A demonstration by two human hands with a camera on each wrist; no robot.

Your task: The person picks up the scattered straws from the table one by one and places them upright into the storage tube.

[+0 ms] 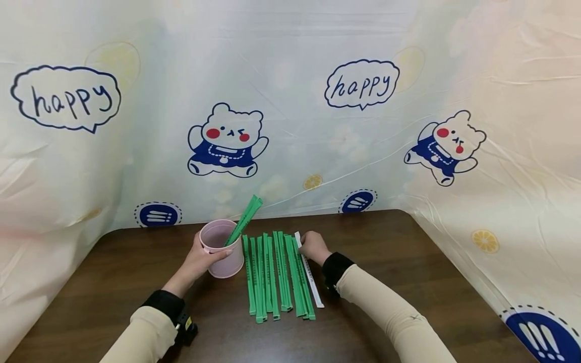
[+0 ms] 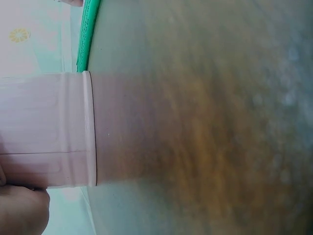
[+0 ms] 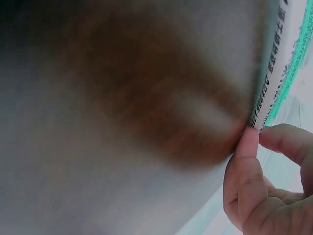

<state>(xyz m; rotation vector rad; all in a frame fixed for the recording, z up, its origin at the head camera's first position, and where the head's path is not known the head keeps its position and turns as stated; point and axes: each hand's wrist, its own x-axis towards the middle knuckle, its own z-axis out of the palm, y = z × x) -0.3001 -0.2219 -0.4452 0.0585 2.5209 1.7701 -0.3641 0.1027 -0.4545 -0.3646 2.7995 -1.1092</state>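
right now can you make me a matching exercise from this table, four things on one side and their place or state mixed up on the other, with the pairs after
Things
1. left hand
2. white packet
3. right hand
4. cup

Place or state
A. pinching one end of a packet
B. pink, left of the row of green packets in the head view
C. gripping the cup
D. at the right-hand end of the green row in the head view

Right pairs: 1-C, 2-D, 3-A, 4-B
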